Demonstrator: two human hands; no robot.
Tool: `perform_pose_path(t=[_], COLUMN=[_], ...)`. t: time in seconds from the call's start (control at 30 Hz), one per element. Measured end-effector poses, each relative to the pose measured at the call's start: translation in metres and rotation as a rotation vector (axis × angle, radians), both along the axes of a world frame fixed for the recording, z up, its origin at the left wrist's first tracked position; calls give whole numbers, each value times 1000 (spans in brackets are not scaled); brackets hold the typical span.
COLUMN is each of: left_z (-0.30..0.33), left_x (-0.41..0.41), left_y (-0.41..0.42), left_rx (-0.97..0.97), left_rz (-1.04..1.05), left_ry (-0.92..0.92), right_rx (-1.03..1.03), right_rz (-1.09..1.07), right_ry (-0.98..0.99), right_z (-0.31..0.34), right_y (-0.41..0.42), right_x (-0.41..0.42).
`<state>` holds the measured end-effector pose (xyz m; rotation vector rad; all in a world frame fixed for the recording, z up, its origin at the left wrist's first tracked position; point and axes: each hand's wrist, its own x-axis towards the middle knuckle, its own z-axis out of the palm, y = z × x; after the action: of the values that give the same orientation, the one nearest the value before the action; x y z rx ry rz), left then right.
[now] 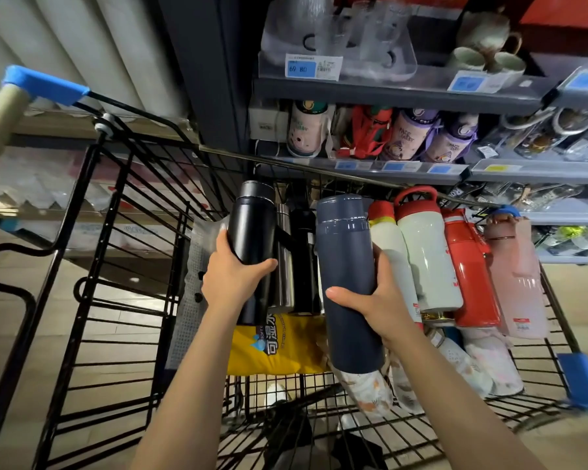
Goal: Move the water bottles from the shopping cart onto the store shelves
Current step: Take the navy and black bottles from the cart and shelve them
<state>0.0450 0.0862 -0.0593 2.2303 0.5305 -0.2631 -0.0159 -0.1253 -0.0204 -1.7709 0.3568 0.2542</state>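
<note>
My left hand (233, 276) grips a black water bottle (252, 228) around its lower half, held above the black wire shopping cart (123, 300). My right hand (377, 300) is wrapped around a tall navy blue bottle (345, 266), also lifted over the cart. Both bottles point toward the store shelves (370, 173) ahead. Still lying in the cart are a steel bottle (283, 262), another black one (304, 252), two white bottles with red lids (428, 256), a red bottle (469, 269), a pink bottle (516, 276) and several patterned ones (469, 364).
A yellow packet (279, 347) lies in the cart under the bottles. The shelf at cart height holds children's bottles (404, 134); the shelf above carries clear glasses (350, 39) and mugs (486, 56). Blue price tags line the shelf edges. White curtain-like panels (65, 39) hang at left.
</note>
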Motion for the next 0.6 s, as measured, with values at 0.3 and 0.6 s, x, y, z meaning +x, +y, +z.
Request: perform_pose_path(t=[0.3, 0.6], left_z=[48, 77], left_x=[-81, -139], left_y=[-26, -153], left_rx=[-96, -194], left_rz=[23, -61], left_ry=[-343, -477], right_rx=[-72, -72], right_rz=[9, -196], right_ry=[-149, -262], right_z=[32, 52], right_y=[-29, -163], right_x=[-41, -118])
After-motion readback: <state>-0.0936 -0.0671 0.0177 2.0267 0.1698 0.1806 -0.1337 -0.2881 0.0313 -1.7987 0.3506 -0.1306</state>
